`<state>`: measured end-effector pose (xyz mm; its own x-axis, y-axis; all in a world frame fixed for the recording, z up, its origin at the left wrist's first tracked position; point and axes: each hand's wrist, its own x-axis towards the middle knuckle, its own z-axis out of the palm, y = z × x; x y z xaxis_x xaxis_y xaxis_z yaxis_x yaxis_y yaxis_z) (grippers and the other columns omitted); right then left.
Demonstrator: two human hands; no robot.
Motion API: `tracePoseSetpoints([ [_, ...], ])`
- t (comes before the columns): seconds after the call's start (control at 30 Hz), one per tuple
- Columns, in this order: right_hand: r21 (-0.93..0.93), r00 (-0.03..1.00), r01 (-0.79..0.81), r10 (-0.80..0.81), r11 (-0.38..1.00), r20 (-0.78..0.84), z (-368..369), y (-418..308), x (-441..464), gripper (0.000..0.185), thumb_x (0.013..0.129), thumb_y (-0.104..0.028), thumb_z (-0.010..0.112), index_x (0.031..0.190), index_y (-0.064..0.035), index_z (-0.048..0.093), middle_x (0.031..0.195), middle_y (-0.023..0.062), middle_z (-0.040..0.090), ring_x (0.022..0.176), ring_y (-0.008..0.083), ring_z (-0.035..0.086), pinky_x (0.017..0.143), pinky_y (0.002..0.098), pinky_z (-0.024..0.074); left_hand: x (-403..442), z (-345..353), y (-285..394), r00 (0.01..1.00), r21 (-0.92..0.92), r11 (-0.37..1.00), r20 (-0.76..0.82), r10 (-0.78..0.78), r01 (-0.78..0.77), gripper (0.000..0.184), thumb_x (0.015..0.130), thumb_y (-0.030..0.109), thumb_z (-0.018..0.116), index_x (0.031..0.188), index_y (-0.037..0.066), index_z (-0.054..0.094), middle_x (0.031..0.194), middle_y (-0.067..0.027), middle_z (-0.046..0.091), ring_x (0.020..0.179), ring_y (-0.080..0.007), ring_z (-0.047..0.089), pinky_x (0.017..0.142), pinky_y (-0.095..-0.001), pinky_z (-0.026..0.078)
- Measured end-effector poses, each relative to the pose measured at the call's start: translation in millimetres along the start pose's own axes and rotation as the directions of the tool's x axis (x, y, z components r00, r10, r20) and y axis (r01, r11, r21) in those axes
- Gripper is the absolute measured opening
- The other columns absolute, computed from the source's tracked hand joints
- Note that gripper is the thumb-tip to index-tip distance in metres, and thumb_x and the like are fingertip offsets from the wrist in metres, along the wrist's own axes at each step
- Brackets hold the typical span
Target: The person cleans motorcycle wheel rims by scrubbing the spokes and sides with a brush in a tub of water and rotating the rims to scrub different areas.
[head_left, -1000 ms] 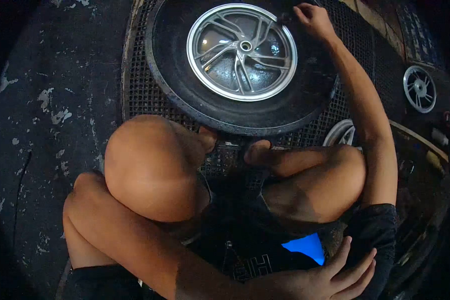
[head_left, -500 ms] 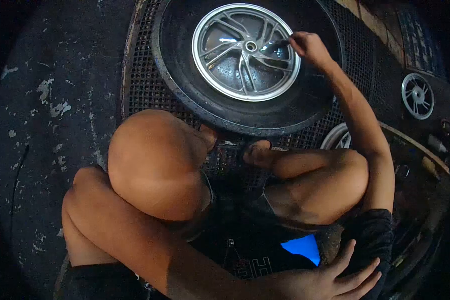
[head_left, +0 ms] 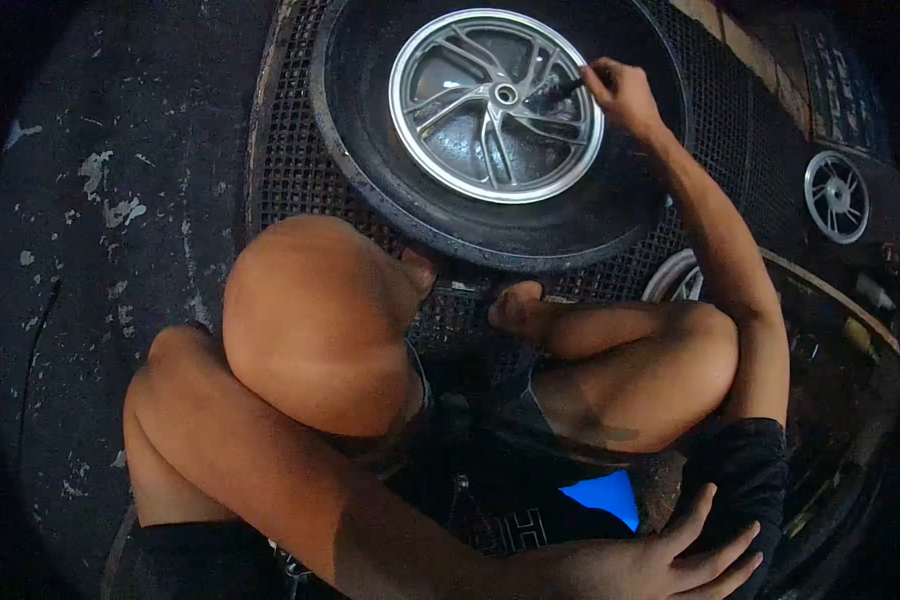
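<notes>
A silver spoked wheel (head_left: 413, 147) lies face up in a wide round black basin (head_left: 360, 120), with dark wet liquid showing between its spokes. At the wheel's right edge, my right hand (head_left: 625, 95) is closed around the dark handle of a small brush (head_left: 562, 93). The brush's dark head reaches inward over the spokes near the hub; whether it touches the metal, I cannot tell. My left arm crosses in front of my body. Fingers spread, my left hand (head_left: 685, 560) rests against the black sleeve (head_left: 740, 480) of my right arm and holds nothing.
Black grating (head_left: 288, 150) lies beneath the basin. Another silver wheel (head_left: 836, 197) is at the far right, and part of a further rim (head_left: 675, 272) shows beside my right leg. My bent knees (head_left: 315, 310) are close to the basin's near edge. Dark, paint-flecked floor (head_left: 110, 260) extends to the left.
The wheel appears slightly lower and further right in view. My right hand with the brush has shifted only a little at the rim. My left hand stays on the sleeve.
</notes>
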<state>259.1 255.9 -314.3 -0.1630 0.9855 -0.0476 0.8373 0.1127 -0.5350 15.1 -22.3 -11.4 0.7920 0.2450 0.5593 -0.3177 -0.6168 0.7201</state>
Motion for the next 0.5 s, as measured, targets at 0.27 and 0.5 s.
tracePoseSetpoints([
  [0.27, 0.088, 0.979, 0.202, -0.2, 0.975, -0.025, 25.1, -54.9, 7.4, 0.029, 0.092, -0.027, 0.07, 0.105, -0.0007, 0.073, 0.073, 0.0201, 0.07, 0.059, 0.0238, 0.068, 0.056, 0.0337, 0.0517, -1.5, 7.6, -6.9, 0.998, -0.033, 0.999, 0.054, 0.027, -0.025, 0.074, 0.098, 0.063, 0.037, 0.158, 0.028, 0.013, 0.163, -0.0208, 0.011, 0.15, -0.0443, 0.009, 0.101, -0.0817, 0.026],
  [0.5, 0.162, 0.974, 0.205, -0.185, 0.965, -0.132, 30.2, -41.7, 24.3, 0.032, 0.093, -0.03, 0.069, 0.105, -0.0009, 0.073, 0.077, 0.0198, 0.071, 0.063, 0.0227, 0.068, 0.061, 0.0349, 0.0532, -3.2, 5.3, -13.7, 0.995, -0.049, 0.998, 0.098, 0.037, -0.032, 0.073, 0.098, 0.063, 0.037, 0.158, 0.028, 0.013, 0.163, -0.0208, 0.011, 0.15, -0.0442, 0.009, 0.101, -0.0816, 0.026],
])
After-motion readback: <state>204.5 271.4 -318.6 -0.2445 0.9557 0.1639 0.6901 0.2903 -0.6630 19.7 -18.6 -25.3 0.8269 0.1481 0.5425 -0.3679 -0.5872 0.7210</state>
